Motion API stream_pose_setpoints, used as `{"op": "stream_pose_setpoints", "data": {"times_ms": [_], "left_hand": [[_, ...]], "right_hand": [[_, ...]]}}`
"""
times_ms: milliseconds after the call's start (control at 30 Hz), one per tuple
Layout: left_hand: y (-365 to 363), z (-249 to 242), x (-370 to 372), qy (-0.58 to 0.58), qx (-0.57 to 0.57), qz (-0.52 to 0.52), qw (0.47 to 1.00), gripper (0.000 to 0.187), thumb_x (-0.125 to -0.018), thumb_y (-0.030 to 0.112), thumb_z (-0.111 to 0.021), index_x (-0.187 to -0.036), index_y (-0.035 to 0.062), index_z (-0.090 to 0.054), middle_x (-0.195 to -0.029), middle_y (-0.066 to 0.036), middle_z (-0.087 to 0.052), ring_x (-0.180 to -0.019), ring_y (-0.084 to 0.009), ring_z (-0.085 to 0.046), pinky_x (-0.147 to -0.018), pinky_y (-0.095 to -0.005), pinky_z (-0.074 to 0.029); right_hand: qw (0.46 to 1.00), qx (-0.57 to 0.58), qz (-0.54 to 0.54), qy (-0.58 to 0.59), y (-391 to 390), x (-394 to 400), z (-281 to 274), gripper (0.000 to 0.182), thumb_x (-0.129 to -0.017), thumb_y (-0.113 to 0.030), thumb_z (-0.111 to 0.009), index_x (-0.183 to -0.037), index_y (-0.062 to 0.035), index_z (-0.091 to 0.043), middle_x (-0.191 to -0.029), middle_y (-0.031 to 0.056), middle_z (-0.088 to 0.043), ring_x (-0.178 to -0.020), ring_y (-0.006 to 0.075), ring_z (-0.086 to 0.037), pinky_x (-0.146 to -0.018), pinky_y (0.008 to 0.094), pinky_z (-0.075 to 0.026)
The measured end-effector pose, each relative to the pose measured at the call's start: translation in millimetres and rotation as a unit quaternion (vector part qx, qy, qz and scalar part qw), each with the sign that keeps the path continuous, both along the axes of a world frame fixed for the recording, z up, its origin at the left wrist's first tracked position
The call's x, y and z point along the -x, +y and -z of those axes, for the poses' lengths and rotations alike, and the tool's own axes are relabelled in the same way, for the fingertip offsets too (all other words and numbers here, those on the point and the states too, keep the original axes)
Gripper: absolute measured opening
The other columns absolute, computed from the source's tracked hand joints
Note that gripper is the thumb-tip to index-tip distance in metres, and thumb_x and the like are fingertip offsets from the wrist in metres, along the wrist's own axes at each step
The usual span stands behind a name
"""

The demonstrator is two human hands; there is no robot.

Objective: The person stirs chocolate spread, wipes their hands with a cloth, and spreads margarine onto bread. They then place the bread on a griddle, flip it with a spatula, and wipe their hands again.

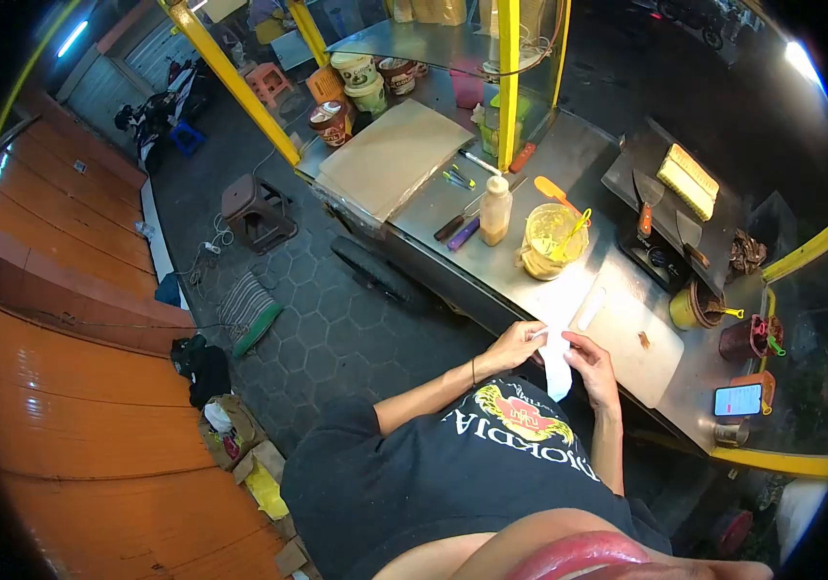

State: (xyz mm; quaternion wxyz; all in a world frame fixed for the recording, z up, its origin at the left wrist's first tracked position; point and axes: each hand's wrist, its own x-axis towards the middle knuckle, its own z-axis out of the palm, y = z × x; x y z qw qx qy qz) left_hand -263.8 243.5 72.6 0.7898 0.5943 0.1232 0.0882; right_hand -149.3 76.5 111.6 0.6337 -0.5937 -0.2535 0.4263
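Both hands are close together at the counter's front edge, in front of the shirt. A thin white sheet or bag (557,365) hangs between them. My left hand (516,347) pinches its upper left side. On its right side, the fingers of my right hand (592,365) are closed on the same white piece. Just beyond the hands lies a pale cutting board (636,333) with a small brown scrap on it. A tub of yellow spread (554,240) with utensils in it stands farther back, next to an upright squeeze bottle (496,211).
A black griddle (665,208) with spatulas and a yellow brush is at the right. Nearby are a yellow pot (692,307), a dark red container (744,338) and a lit phone (738,400). A brown board (394,159) covers the counter's left part. Yellow posts frame the cart.
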Motion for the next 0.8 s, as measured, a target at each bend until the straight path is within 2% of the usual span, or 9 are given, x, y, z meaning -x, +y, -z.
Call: {"op": "stream_pose_setpoints", "data": {"times_ms": [33,100,167,233,400,533,667,733,800], "left_hand": [[2.3,-0.3,-0.5,0.025,-0.009,0.025,0.999,0.025,-0.101,0.020,-0.051,-0.106,-0.0020,-0.063,-0.085,-0.006,-0.068,-0.072,-0.0131,-0.065,-0.061,-0.0265,-0.054],[3.5,-12.1,1.5,0.058,-0.025,0.050,0.997,0.026,-0.100,0.022,-0.053,-0.098,-0.0021,-0.063,-0.082,-0.006,-0.067,-0.058,-0.0144,-0.064,-0.053,-0.0250,-0.052],[7.5,-14.5,4.0,0.076,-0.051,0.071,0.993,0.027,-0.100,0.024,-0.053,-0.100,-0.0019,-0.062,-0.083,-0.007,-0.067,-0.060,-0.0145,-0.065,-0.055,-0.0254,-0.053],[8.4,-11.1,4.3,0.095,-0.076,0.094,0.988,0.029,-0.100,0.026,-0.053,-0.102,-0.0018,-0.062,-0.085,-0.008,-0.067,-0.063,-0.0145,-0.065,-0.057,-0.0258,-0.053],[10.2,-7.5,6.9,0.027,0.108,0.090,0.990,0.035,-0.101,0.032,-0.050,-0.116,0.0011,-0.058,-0.103,-0.008,-0.065,-0.085,-0.0145,-0.066,-0.072,-0.0285,-0.054],[3.8,5.2,-7.0,0.034,-0.119,0.024,0.992,0.027,-0.097,0.020,-0.059,-0.115,0.0000,-0.061,-0.093,-0.003,-0.066,-0.081,-0.0096,-0.060,-0.071,-0.0255,-0.051],[5.6,-16.7,-7.2,0.012,-0.070,-0.051,0.996,0.028,-0.094,0.022,-0.062,-0.104,-0.0040,-0.063,-0.074,-0.002,-0.065,-0.062,-0.0072,-0.058,-0.054,-0.0273,-0.047],[7.5,-32.6,-6.4,0.158,-0.115,-0.014,0.981,0.030,-0.092,0.024,-0.063,-0.100,-0.0048,-0.065,-0.069,-0.005,-0.065,-0.059,-0.0086,-0.059,-0.052,-0.0285,-0.047],[3.6,-18.7,-9.6,0.041,-0.190,-0.072,0.978,0.034,-0.094,0.030,-0.062,-0.095,-0.0034,-0.067,-0.065,-0.003,-0.063,-0.054,-0.0064,-0.053,-0.049,-0.0271,-0.044]], "right_hand": [[1.000,0.003,0.021,0.002,2.7,2.0,8.2,0.031,-0.085,0.001,-0.065,-0.116,0.0021,-0.062,-0.092,0.0050,-0.067,-0.082,0.0096,-0.061,-0.075,0.0237,-0.049],[0.996,0.027,0.039,-0.072,5.6,3.9,26.7,0.024,-0.084,0.001,-0.066,-0.108,0.0026,-0.063,-0.086,0.0044,-0.066,-0.076,0.0089,-0.060,-0.069,0.0234,-0.049],[0.982,0.047,0.070,-0.170,8.9,5.5,26.8,0.008,-0.083,0.001,-0.065,-0.091,0.0034,-0.064,-0.077,0.0044,-0.064,-0.067,0.0084,-0.059,-0.061,0.0243,-0.048],[0.979,0.050,0.080,-0.180,9.1,4.5,20.8,0.009,-0.084,0.000,-0.064,-0.092,0.0038,-0.064,-0.079,0.0048,-0.064,-0.069,0.0085,-0.059,-0.062,0.0249,-0.048],[0.963,0.025,0.153,-0.220,13.1,3.8,13.2,0.013,-0.087,-0.001,-0.058,-0.096,0.0056,-0.064,-0.083,0.0049,-0.064,-0.074,0.0101,-0.058,-0.067,0.0251,-0.046],[0.943,0.028,0.105,-0.316,20.3,11.6,10.8,0.017,-0.086,0.001,-0.059,-0.100,0.0052,-0.066,-0.082,0.0080,-0.060,-0.074,0.0141,-0.057,-0.068,0.0274,-0.045],[0.980,-0.039,0.102,-0.167,17.4,13.4,16.9,0.023,-0.087,0.003,-0.059,-0.109,0.0040,-0.063,-0.089,0.0045,-0.059,-0.076,0.0103,-0.056,-0.072,0.0240,-0.047],[0.987,-0.058,0.109,-0.105,15.8,14.2,23.6,0.025,-0.087,0.003,-0.059,-0.112,0.0035,-0.062,-0.091,0.0033,-0.059,-0.077,0.0091,-0.056,-0.073,0.0227,-0.048],[0.992,-0.061,0.093,-0.066,18.0,14.9,23.1,0.026,-0.086,0.003,-0.061,-0.112,0.0033,-0.061,-0.095,0.0043,-0.059,-0.082,0.0089,-0.058,-0.075,0.0221,-0.049]]}}
